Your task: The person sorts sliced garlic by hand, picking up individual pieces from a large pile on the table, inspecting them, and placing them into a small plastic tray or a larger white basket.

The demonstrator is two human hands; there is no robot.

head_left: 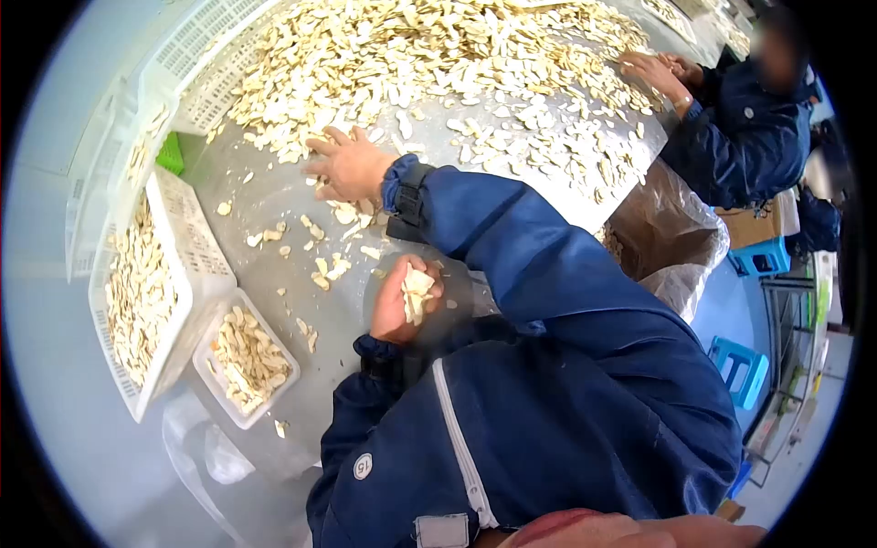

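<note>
My left hand (395, 306) is cupped, palm up, around a small clump of pale dried slices (417, 290), close in front of my chest. Farther out, my right hand (352, 167) reaches over the metal table (260, 205) with its fingers spread. It is at the near edge of the large heap of pale slices (365, 68); a few slices lie beneath and around it. Whether its fingertips touch any cannot be made out. Loose slices (329, 269) are scattered on the metal between my hands and the containers at the left.
At the left stand a white plastic basket (187, 228) of slices and a smaller clear tub (290, 373) holding more. A co-worker (740, 137) handles slices at the upper right. A plastic-lined bag (676, 228) opens beside the table; blue stools (738, 370) stand on the floor.
</note>
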